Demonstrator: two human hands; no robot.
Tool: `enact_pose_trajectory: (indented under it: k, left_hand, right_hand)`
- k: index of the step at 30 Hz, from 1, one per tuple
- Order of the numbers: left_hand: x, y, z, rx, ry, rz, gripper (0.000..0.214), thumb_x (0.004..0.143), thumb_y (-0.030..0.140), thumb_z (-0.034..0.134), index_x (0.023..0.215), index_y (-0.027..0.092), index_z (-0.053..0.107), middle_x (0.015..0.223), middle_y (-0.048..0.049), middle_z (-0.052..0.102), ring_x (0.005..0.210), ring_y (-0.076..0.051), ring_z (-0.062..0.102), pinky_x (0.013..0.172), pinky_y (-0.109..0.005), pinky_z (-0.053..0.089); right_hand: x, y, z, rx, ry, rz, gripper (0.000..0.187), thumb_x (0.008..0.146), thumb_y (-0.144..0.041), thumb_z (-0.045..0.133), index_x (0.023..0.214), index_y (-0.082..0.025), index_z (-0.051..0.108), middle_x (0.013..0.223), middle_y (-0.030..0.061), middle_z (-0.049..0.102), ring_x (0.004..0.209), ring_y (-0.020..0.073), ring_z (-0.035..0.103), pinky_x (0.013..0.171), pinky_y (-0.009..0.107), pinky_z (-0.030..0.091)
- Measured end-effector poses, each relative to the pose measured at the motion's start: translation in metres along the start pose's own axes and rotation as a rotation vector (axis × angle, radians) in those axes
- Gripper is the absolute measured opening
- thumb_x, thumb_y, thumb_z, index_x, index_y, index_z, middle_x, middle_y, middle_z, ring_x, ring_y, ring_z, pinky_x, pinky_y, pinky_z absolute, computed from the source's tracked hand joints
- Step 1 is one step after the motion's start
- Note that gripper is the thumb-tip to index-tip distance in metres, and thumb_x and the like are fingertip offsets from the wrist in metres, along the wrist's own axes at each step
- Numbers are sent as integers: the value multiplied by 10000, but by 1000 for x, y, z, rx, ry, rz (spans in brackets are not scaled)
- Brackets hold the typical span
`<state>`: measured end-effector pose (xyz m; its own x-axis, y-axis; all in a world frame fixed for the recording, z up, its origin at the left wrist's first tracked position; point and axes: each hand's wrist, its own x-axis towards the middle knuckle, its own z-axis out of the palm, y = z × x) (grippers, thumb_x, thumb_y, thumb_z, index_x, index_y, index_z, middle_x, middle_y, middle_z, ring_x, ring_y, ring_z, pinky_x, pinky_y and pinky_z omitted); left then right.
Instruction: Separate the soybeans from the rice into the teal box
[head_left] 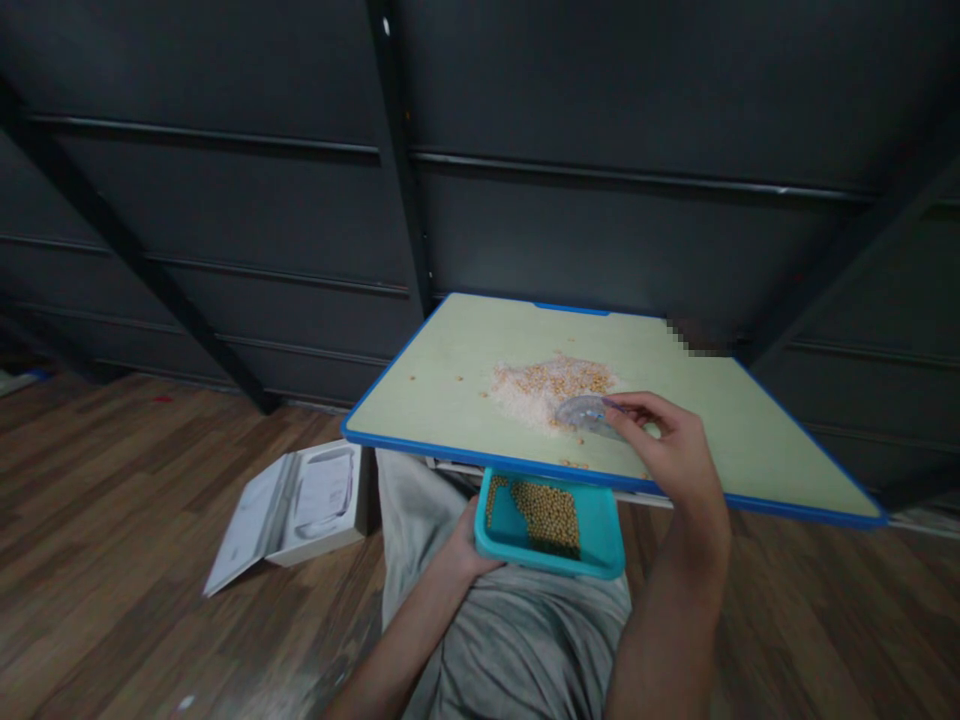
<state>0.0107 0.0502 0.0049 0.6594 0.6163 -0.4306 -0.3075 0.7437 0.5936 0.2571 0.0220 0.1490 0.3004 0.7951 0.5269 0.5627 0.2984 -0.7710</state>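
My right hand [671, 435] pinches a clear plastic protractor [583, 411] with a rounded edge. Its far end touches the near right side of a loose pile [551, 385] of white rice-like grains mixed with yellow soybeans. This pile lies on a pale green tabletop [427, 360] with a blue rim. Below the table's near edge, my left hand [469, 548] grips the left side of a turquoise plastic tray [600, 535]. Soybeans [551, 518] lie in the tray, mostly in its middle and left. Part of the left hand's fingers is hidden under the tray.
A few stray soybeans [574, 464] are scattered on the tabletop near its front edge and to the left. An open white box [319, 500] rests on the wooden floor [97, 540] at left. Behind the table rises a dark panelled wall [300, 200].
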Motion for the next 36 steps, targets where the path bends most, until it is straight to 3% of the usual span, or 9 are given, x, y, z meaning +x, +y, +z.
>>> enact_pose_trajectory:
  k: [5,12,20,29,36]
  left_hand:
    - [0,0,1,-5,-15,9,562,639,542,765,1129,266,779,1157,-123,891,1462,-414,648,1228,-556,517]
    - [1,-1,1,-32,-26,1,607,613,554,800,1129,235,779,1162,-152,888,1458,-435,649,1231,-564,517]
    - [4,-3,0,-11,-33,-17,689,639,583,772,1251,268,762,1146,-120,893,1415,-419,688,1216,-563,529]
    - [11,-8,-10,-85,-28,-36,617,658,574,792,1188,259,757,1140,-136,891,1447,-428,660,1218,-618,515]
    - [5,-3,-4,-60,-12,-23,524,602,522,819,1063,275,781,1131,-127,894,1502,-439,609,1242,-594,501]
  right_hand:
    - [-1,-1,0,23,-31,-16,134,890,-345,790,963,-263,867,948,55,858,844,263,730,815,441,561]
    - [-3,-2,-1,30,-64,-23,122,886,-326,808,967,-261,872,926,46,849,829,254,719,796,426,555]
    - [-4,-6,-1,52,-99,-37,105,886,-338,817,945,-269,870,942,53,859,849,271,743,805,437,585]
    - [-6,-12,-1,117,-166,-31,69,893,-312,825,938,-289,873,963,37,864,884,257,775,809,419,608]
    - [-7,-14,3,106,-230,-28,59,890,-291,822,924,-286,870,954,31,867,914,255,800,871,423,635]
